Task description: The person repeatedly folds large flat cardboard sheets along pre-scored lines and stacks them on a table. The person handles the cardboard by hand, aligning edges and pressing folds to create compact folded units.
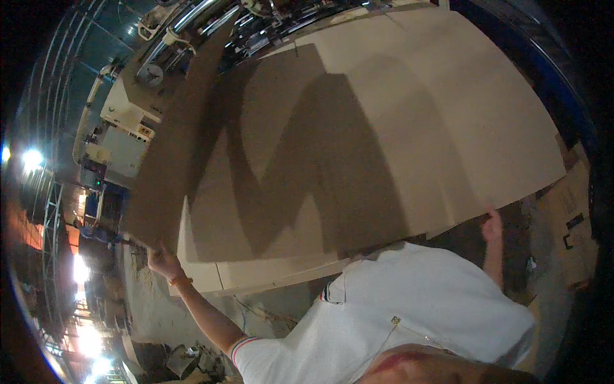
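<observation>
A large brown cardboard sheet [441, 134] lies flat in front of me, with broad shadows across it. At its left, a shaded cardboard panel [166, 166] stands tilted up; whether it is a separate sheet or a lifted part of the same one I cannot tell. My left hand [165, 262] grips the panel's near lower corner, fingers closed on it. To the right, my right hand [491, 227] is at the near edge of the large sheet, its fingers curled against the edge and partly blurred. More cardboard shows in layers under the near left edge.
Machinery with metal rollers [198, 19] runs along the far side. A pale machine housing [125, 150] stands at the left. Cardboard pieces [569, 224] with dark marks lie at the right, and scraps [185, 361] litter the floor at lower left.
</observation>
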A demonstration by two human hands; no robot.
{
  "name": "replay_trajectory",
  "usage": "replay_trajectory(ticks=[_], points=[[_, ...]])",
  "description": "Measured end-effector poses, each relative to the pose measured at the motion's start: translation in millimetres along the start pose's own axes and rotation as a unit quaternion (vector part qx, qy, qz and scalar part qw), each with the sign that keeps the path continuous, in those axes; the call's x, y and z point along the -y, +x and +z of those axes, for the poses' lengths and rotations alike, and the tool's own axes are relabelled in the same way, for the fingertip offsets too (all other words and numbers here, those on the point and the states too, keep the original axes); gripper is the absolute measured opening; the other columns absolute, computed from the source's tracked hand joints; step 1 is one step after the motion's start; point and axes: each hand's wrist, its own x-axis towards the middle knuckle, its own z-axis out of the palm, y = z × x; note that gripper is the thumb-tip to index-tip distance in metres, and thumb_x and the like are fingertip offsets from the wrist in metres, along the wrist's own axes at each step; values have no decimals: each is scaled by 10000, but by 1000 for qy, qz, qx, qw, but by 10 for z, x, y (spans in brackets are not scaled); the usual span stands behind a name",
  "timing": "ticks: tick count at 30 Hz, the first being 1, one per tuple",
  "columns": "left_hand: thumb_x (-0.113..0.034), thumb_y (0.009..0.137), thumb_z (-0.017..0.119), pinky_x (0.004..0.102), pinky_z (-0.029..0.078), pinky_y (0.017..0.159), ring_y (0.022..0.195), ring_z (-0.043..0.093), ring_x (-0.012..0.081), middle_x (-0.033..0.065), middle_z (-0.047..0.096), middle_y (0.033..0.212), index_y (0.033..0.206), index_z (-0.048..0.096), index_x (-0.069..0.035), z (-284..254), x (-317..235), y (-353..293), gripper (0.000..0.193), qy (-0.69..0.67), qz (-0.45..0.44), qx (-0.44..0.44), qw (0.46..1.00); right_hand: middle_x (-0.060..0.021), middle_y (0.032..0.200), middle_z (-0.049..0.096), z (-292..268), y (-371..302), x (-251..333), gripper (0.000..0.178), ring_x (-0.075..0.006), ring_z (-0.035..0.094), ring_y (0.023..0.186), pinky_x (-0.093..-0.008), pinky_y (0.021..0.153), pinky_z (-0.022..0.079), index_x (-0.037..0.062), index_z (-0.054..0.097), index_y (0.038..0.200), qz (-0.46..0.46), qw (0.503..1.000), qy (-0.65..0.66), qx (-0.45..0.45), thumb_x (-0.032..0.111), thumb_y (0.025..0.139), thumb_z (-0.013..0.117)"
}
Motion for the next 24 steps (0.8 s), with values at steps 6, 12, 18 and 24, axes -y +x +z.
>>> replay_trajectory(ticks=[6,12,18,24], points=[[-175,866,652,314,473,599,621,580,185,116,665,737,890,669,11,587,264,-122,188,51,46,65,995,-59,1057,587,151,-453,-285,442,-255,601,898,-442,721,537,52,527,1172,148,986,-52,54,413,919,545],[-185,869,646,342,484,625,676,629,232,130,702,849,947,686,7,850,939,-607,211,-141,-55,55,987,-104,1179,569,-2278,677,522,438,-264,580,1011,-406,852,506,69,485,1261,-253,945,196,-70,371,943,500],[-192,847,670,363,490,653,706,635,198,133,707,859,968,697,6,660,482,-576,233,22,-108,53,992,-158,1342,460,-1877,1086,1399,547,-273,478,1204,-411,1015,398,28,328,1414,-319,933,-79,-147,247,937,485],[-210,825,699,363,490,657,719,639,203,127,709,837,977,693,23,535,599,-579,278,-1,-122,-36,992,-157,1276,545,659,136,2109,499,-280,557,1118,-400,943,461,-18,489,1306,-326,894,-68,-299,271,903,546]])
